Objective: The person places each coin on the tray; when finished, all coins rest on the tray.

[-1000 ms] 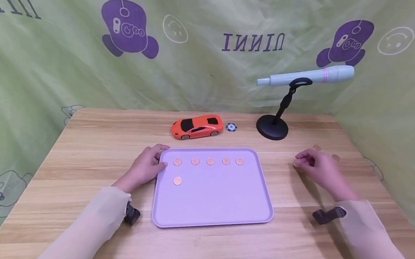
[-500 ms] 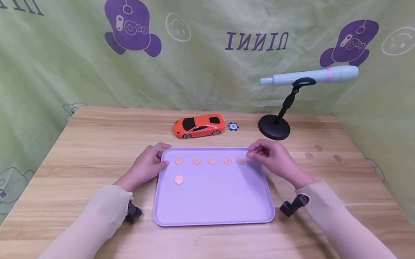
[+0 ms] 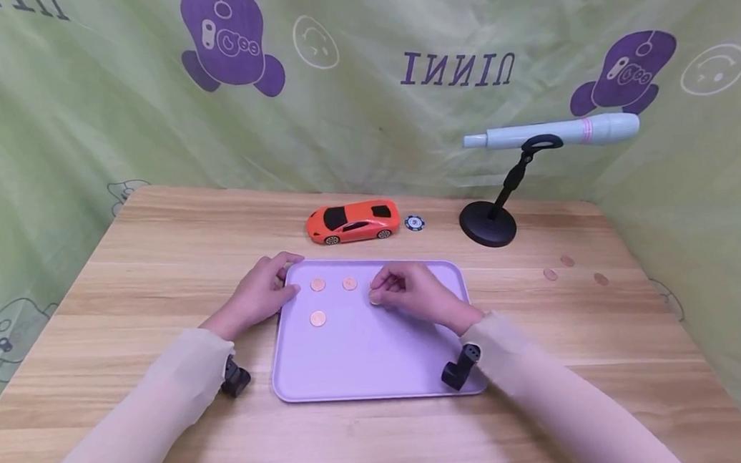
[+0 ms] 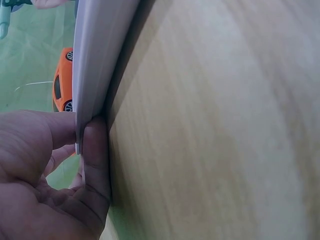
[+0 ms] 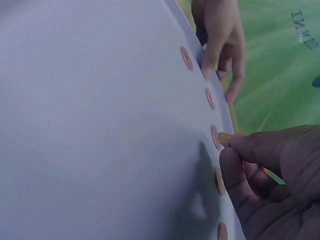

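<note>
My left hand [image 3: 255,297] grips the far left corner of a lilac tray [image 3: 367,364], thumb over the rim and a finger beneath it, as the left wrist view shows. My right hand [image 3: 416,293] is over the tray, pinching a copper coin [image 5: 225,139] between thumb and fingertip, close to the row of coins along the far side. Two coins of that row, a left one [image 3: 317,285] and its neighbour [image 3: 349,283], show in the head view; others are hidden behind the right hand. One more coin [image 3: 318,318] lies below the leftmost.
Loose coins [image 3: 551,275] lie on the wooden table [image 3: 173,274] right of the tray. Behind the tray are an orange toy car [image 3: 353,222], a poker chip [image 3: 414,223] and a black stand [image 3: 488,223] holding a light blue microphone [image 3: 551,133]. A green curtain [image 3: 364,139] hangs behind.
My right hand has picked up a coin from the table at the right and carried it left, over the tray rim to the row. My left hand has stayed at the tray corner.
</note>
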`<state>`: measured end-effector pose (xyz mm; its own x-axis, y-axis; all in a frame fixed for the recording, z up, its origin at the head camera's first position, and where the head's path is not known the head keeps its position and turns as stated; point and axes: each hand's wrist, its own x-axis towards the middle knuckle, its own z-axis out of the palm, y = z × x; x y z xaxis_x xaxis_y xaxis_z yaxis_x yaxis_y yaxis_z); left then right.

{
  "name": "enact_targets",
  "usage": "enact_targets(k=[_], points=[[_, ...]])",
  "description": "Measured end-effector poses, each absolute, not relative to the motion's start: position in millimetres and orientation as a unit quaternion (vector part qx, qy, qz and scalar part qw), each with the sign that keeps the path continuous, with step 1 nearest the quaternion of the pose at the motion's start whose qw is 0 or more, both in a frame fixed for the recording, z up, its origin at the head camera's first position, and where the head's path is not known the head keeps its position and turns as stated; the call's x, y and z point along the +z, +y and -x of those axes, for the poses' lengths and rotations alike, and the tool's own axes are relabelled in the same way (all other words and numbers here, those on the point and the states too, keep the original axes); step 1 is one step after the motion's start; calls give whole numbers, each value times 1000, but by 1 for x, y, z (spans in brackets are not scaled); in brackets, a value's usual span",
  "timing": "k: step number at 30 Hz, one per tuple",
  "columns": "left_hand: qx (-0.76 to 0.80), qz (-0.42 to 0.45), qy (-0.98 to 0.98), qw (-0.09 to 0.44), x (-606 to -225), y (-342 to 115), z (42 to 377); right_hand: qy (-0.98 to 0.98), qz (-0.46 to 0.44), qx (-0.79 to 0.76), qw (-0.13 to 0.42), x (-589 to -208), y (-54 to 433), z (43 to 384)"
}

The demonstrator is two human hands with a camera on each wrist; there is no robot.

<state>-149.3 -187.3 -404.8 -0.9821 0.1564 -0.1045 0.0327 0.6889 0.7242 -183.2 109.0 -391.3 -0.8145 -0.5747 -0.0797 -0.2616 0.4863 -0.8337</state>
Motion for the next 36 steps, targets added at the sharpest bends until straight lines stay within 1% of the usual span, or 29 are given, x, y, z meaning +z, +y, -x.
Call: enact_targets(k=[9,15,25,36], points=[[395,-52,914,80,-403,-188,149,832,282,-432,206,-396,79,171],[397,-53,913,81,-404,-188,148,841,294,-409,199,-394,75,166],[396,-49,914,81,-405,-189,148,868,288,-355,194,-390,68,161],[397,-46,914,78,-405,-189,148,877,293,-331,188,-389,66,162]])
